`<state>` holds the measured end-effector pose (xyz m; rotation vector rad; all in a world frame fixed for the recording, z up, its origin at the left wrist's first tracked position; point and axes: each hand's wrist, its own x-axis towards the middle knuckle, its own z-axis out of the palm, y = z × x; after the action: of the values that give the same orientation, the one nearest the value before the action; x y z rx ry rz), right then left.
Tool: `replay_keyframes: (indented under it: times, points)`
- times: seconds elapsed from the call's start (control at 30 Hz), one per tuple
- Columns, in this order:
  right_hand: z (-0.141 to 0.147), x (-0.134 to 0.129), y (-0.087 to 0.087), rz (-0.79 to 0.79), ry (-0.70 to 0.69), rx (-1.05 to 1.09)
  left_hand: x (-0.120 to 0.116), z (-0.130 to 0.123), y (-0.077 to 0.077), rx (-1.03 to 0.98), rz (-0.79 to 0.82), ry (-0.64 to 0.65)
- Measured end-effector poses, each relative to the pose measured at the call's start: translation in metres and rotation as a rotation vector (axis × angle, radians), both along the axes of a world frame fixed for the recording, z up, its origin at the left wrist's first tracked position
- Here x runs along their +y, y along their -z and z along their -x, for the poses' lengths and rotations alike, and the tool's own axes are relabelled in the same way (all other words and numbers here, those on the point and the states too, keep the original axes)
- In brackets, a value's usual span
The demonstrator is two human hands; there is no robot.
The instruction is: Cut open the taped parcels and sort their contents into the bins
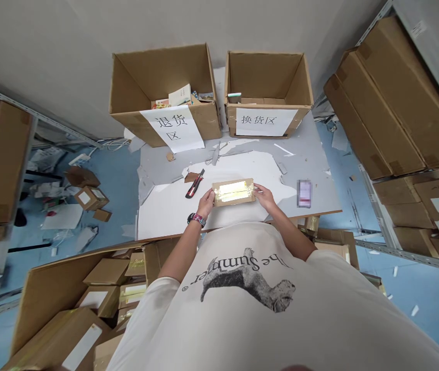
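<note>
Two hands busy here: my left hand point(206, 202) and right hand point(265, 197) grip the ends of a taped cardboard parcel point(233, 192), red box cutter point(193, 184) lying just beside.

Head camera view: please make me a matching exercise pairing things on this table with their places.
Things:
1. Red-and-black utility knife
2. Gold-taped cardboard package
3. Box signed 退货区
4. Box signed 换货区

Places:
A. Held by left hand and right hand
B. Far right, beside the other box
C. Far left, printed booklets showing inside
D. On the white sheet, left of the hands

Pairs: 1-D, 2-A, 3-C, 4-B
</note>
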<state>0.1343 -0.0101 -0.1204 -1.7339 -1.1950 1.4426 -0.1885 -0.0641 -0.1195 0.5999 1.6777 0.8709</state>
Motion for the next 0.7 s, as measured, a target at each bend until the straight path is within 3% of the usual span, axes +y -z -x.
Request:
replay_keyframes:
  times: [0.23,0.7]
  points:
    - [0.0019,0.0007,0.0027,-0.017,-0.002,0.005,-0.003,0.0021,0.0049,-0.006,0.002,0.017]
    - [0.0009,0.0,-0.0016,-0.004,0.005,-0.022,-0.0037,-0.0007,-0.0041,-0.039,0.01,0.004]
